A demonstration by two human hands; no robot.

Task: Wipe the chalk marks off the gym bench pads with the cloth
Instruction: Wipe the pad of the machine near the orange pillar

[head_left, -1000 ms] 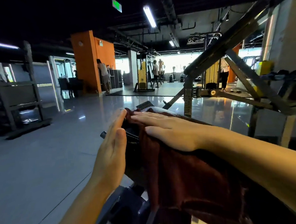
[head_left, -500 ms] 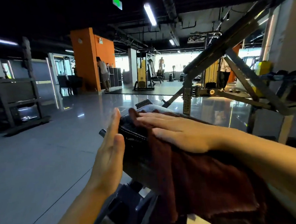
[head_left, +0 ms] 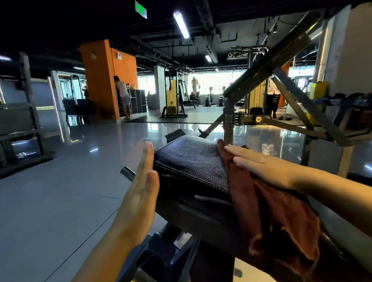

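Observation:
A black leather bench pad [head_left: 188,162] lies in front of me, running away from the camera. A dark red cloth [head_left: 270,214] is draped over the pad's right side and hangs down toward me. My right hand [head_left: 260,165] lies flat on the cloth with straight fingers, pressing it onto the pad's right edge. My left hand [head_left: 140,196] stands flat against the pad's left side, fingers straight and pointing away. A few small pale marks show on the pad's near seam. The pad's right part is hidden under the cloth.
A grey metal machine frame [head_left: 286,91] with slanted bars rises just behind and to the right of the pad. The bench's dark metal base [head_left: 157,264] is below my arms. Glossy grey floor [head_left: 54,203] stretches left. A rack [head_left: 11,121] stands far left; people are far off.
My right hand has slid the cloth to the right across the pad, baring most of the black leather top. My left hand has stayed against the pad's left side.

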